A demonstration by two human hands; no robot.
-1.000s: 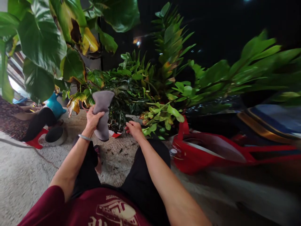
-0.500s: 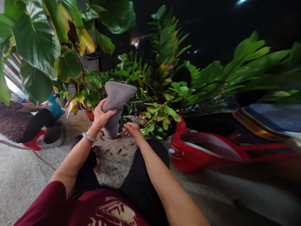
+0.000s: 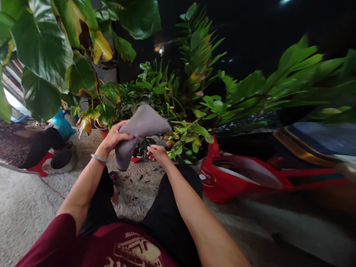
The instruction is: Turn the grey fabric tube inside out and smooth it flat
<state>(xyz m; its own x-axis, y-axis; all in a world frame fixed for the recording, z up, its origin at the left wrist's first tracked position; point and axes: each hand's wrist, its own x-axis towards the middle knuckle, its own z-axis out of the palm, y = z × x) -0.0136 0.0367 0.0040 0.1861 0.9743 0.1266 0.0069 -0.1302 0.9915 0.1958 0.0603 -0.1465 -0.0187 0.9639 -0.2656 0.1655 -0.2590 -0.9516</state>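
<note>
My left hand [image 3: 115,138], with a pale bangle at the wrist, is closed round the narrow middle of a soft grey cloth [image 3: 147,124]. The cloth's wide upper end fans out to the right, and its lower end hangs below my fingers. Just right of the cloth is my right hand [image 3: 157,154], apart from it, its fingers curled together. Whatever those fingers may hold is too small to make out. Leafy green plants [image 3: 191,133] stand right behind both hands.
On the right lies a red bag [image 3: 230,181] with an open top. A dark round pot [image 3: 63,161] and a seated person [image 3: 19,144] are at the left. Large leaves [image 3: 41,48] overhang the upper left. Bits of debris dot the concrete floor [image 3: 139,185].
My left hand has moved slightly left and down, and the cloth has tilted, its upper end swinging to the right. My right hand stays almost where it was.
</note>
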